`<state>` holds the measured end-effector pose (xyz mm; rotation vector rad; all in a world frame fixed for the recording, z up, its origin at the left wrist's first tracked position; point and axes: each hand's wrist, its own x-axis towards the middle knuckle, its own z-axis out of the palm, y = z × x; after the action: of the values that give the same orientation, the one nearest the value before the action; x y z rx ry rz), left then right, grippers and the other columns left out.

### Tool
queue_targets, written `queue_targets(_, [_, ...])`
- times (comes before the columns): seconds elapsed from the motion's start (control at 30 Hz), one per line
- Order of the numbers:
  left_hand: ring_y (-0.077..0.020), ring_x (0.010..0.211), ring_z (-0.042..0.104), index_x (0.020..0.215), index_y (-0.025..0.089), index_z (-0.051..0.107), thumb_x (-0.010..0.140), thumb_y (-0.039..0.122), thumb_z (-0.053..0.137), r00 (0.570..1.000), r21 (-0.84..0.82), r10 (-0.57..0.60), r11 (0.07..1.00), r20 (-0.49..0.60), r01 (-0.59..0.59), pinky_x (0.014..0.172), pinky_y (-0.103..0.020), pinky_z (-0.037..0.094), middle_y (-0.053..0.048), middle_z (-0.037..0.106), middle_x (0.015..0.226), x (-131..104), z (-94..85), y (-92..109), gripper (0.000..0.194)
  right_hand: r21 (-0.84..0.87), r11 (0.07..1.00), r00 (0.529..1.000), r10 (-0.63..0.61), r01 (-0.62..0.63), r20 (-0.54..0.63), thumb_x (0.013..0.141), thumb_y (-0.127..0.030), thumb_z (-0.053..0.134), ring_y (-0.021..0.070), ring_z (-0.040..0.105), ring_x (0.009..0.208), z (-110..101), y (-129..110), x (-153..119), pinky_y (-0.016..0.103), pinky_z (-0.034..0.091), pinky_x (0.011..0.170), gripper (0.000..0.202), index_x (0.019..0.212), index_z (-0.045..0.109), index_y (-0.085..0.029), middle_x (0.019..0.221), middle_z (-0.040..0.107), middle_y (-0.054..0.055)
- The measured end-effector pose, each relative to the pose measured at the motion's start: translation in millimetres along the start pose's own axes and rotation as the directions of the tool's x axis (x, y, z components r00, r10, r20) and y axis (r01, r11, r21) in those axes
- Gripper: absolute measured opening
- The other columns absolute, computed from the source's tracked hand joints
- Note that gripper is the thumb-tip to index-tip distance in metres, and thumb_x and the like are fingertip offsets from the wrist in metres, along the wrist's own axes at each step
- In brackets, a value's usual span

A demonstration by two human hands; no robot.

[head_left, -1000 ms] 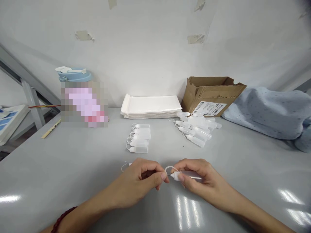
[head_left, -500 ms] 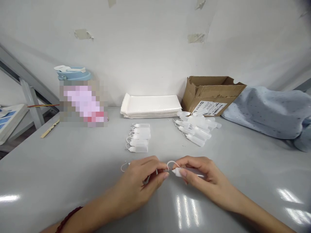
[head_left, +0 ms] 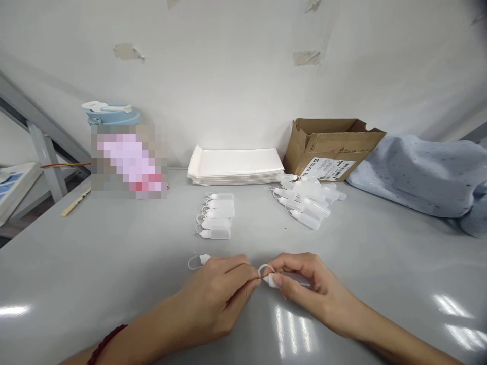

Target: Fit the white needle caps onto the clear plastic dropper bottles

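Observation:
My right hand [head_left: 317,289] holds a small translucent dropper bottle [head_left: 269,281] lying sideways, its white nozzle cap pointing left. From the bottle's neck a thin white strap [head_left: 266,266] loops over to the fingertips of my left hand [head_left: 222,291]. These fingertips are pinched together on the strap's end, right by the nozzle tip; any small tip cap there is hidden. Another dropper bottle [head_left: 204,259] lies mostly covered behind my left hand, its strap showing. Farther back, several similar bottles [head_left: 217,234] lie side by side in a column.
A loose pile of dropper bottles [head_left: 306,218] lies at right, before an open cardboard box [head_left: 335,147]. White padded envelopes [head_left: 239,162] are stacked by the wall. Blue cloth [head_left: 418,177] lies far right. A blue-lidded container [head_left: 114,115] and a wooden strip [head_left: 76,202] are at left.
Both hands have come slightly nearer to me with the bottle. My left fingertips have closed more tightly and now meet the nozzle tip, where a small gap showed before.

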<state>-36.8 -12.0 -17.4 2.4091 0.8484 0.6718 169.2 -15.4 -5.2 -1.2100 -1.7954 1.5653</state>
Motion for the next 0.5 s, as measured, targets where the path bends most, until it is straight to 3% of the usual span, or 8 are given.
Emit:
queue_targets(0.23, [-0.0112, 0.059, 0.047, 0.082, 0.017, 0.056, 0.093, 0.014, 0.038, 0.996, 0.043, -0.063, 0.997, 0.06, 0.061, 0.056, -0.024, 0.035, 0.001, 0.053, 0.068, -3.2, 4.6, 0.2, 0.021, 0.083, 0.997, 1.0, 0.001, -0.002, 0.017, 0.09, -0.035, 0.05, 0.011, 0.045, 0.064, 3.1, 1.9, 2.1, 0.023, 0.037, 0.059, 0.025, 0.091, 0.068, -0.018, 0.073, 0.058, 0.0])
queue_targets(0.37, [-0.0125, 0.06, 0.052, 0.083, 0.018, 0.058, 0.095, 0.014, 0.035, 0.984, 0.132, -0.157, 0.981, 0.088, 0.145, 0.055, -0.025, 0.037, 0.0, 0.057, 0.07, 11.3, -4.5, 1.6, 0.025, 0.105, 0.993, 0.998, 0.049, -0.046, -0.029, 0.09, -0.036, 0.049, 0.0094, 0.039, 0.059, 6.8, 4.0, 3.1, 0.022, 0.032, 0.054, 0.026, 0.093, 0.067, -0.019, 0.065, 0.049, -0.003])
queue_targets(0.43, [-0.0136, 0.066, 0.056, 0.093, 0.02, 0.059, 0.095, 0.017, 0.037, 0.987, 0.136, -0.159, 0.979, 0.031, 0.153, 0.06, -0.026, 0.042, 0.0, 0.06, 0.076, 13.4, -14.0, 1.5, 0.022, 0.122, 0.99, 0.993, 0.084, -0.073, -0.086, 0.09, -0.037, 0.049, 0.0087, 0.037, 0.056, 5.8, 6.0, 5.0, 0.022, 0.03, 0.052, 0.026, 0.09, 0.066, -0.018, 0.063, 0.045, -0.004])
queue_targets(0.5, [-0.015, 0.076, 0.059, 0.106, 0.022, 0.057, 0.094, 0.019, 0.041, 0.986, 0.12, -0.147, 0.981, -0.078, 0.155, 0.067, -0.026, 0.047, -0.002, 0.063, 0.088, -5.7, -17.1, -2.1, 0.02, 0.136, 0.985, 0.98, 0.124, -0.103, -0.159, 0.088, -0.038, 0.05, 0.0082, 0.035, 0.054, 2.2, 7.9, 8.4, 0.022, 0.028, 0.05, 0.027, 0.082, 0.064, -0.016, 0.062, 0.044, -0.004])
